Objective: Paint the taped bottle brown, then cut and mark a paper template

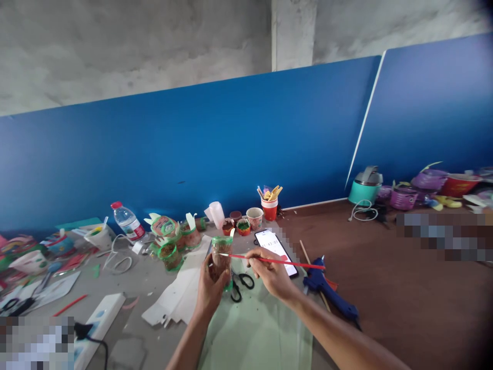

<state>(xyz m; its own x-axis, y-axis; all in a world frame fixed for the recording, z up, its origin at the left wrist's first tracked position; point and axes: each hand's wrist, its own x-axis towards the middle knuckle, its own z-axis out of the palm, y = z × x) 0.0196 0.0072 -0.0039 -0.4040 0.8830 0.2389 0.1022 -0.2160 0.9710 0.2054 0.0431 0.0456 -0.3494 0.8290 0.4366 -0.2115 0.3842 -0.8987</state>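
My left hand (212,288) is wrapped round an upright clear cup (222,256) with green edges at top and bottom and brown on its wall. Between the fingers of my right hand (269,270) is a thin red paintbrush (283,262). Its pale tip points left and meets the front of the cup, though I cannot tell whether it presses on the wall. Black-handled scissors (243,282) lie just behind and right of the cup. Behind my right hand lies a phone (271,245) with a lit screen showing digits.
A blue glue gun (335,298) lies right of my right hand. Small paint cups (243,227) stand behind the phone's left side. Painted green-rimmed cups (169,255) and a water bottle (129,222) are at the left. A white power strip (98,329) lies front left. A blue partition (215,149) closes the back.
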